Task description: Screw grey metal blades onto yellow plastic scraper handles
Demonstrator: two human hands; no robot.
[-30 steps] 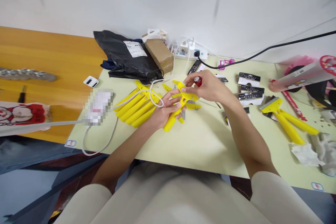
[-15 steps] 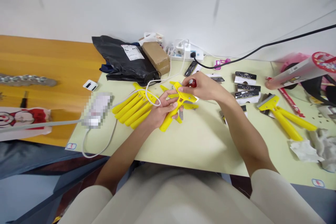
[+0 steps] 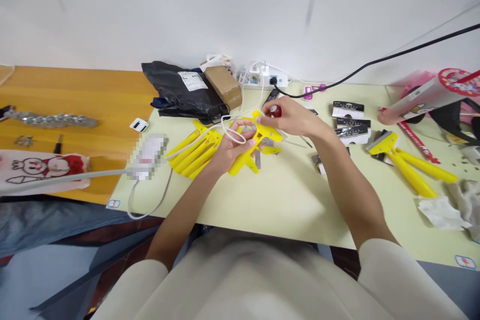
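Note:
My left hand [image 3: 230, 149] is closed around the handle of a yellow scraper [image 3: 237, 162], its head tilted up to the right. My right hand [image 3: 287, 116] has its fingertips pinched at the scraper's head. Tucked in that same hand is a red-handled screwdriver [image 3: 275, 111]; a thin shaft shows below the palm. Beneath and behind the held scraper lie loose yellow scraper parts [image 3: 272, 150] and a grey metal piece. Several yellow handles [image 3: 191, 157] lie in a row left of my left hand. A white cable [image 3: 234, 135] loops in front of my left fingers.
A black parcel bag [image 3: 183, 90], a cardboard box [image 3: 224, 86] and a power strip [image 3: 262, 77] stand along the wall. Black packaged cards [image 3: 350, 127], an assembled yellow scraper [image 3: 408, 162] and a cup [image 3: 420, 97] are at the right. A pixelated device [image 3: 148, 156] lies at left.
The view has shifted slightly, so the left table shows more. Both hands stay on the scraper, with the right fingers slightly further up at its head. More of the red handle shows.

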